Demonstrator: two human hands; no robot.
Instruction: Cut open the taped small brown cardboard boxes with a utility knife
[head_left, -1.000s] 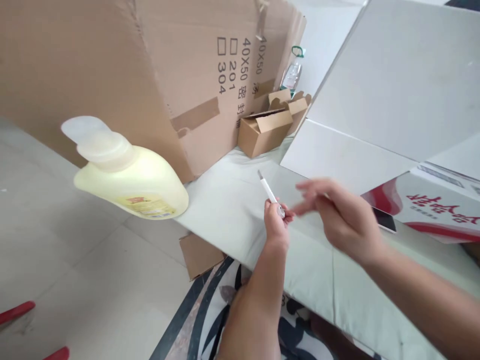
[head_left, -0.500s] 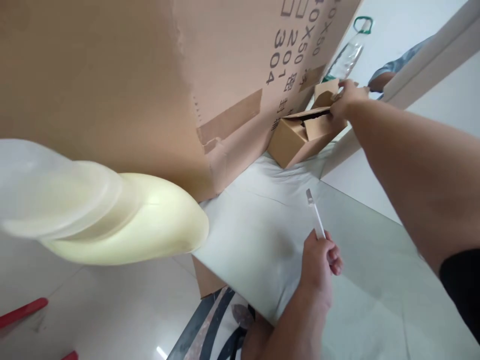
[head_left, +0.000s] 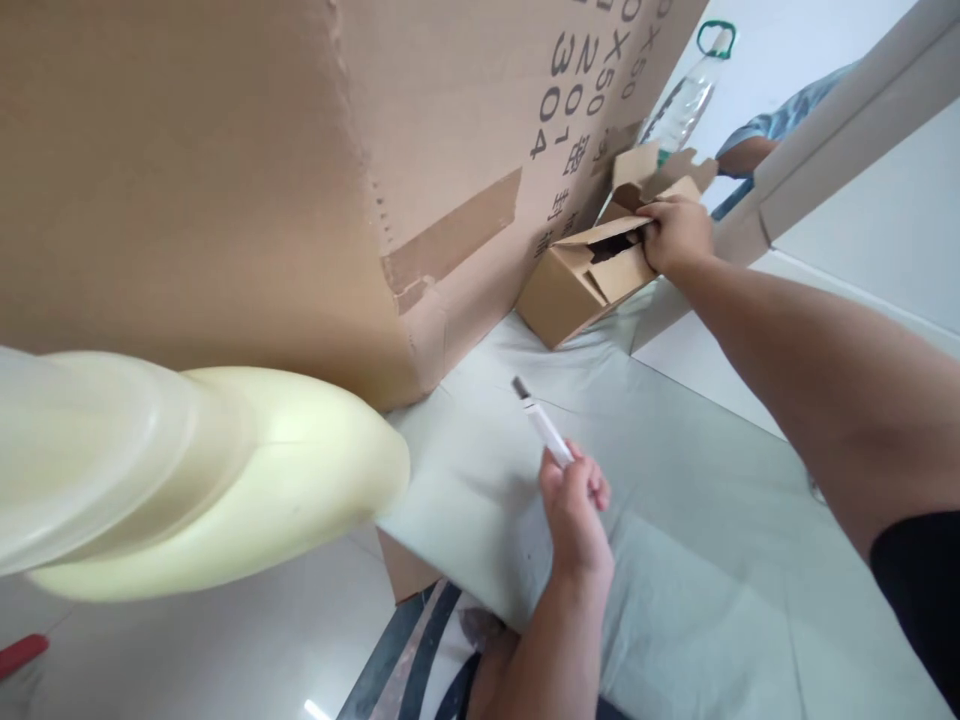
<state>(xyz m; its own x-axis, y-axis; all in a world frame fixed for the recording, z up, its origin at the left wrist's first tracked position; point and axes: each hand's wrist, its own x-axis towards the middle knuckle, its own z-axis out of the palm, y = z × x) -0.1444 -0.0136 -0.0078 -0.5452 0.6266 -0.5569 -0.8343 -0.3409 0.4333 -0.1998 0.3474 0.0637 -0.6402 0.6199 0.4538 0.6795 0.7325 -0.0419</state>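
Note:
My left hand (head_left: 574,500) is closed around a slim white stick-like tool (head_left: 547,430) with a dark grey tip, pointing up and to the left above the pale green cloth (head_left: 675,480). I cannot make out the tool's exact kind. Farther off, my right hand (head_left: 679,235) grips the edge of a small brown cardboard box (head_left: 559,300), its fingertips hidden at the opening. The box's upper flaps (head_left: 637,165) stand up, and a dark gap shows inside. It rests against a large printed carton.
The large cardboard carton (head_left: 300,200) fills the upper left. Behind the small box stands a clear plastic bottle (head_left: 686,105) with a green handle. A pale yellow rounded object (head_left: 300,470) juts in from the left. Another person's blue sleeve (head_left: 795,110) shows beyond a white frame (head_left: 847,120).
My left hand has moved left with the white tool, whose tip has swung leftward. My right hand has shifted slightly left and down on the small box, whose flaps now stand more open.

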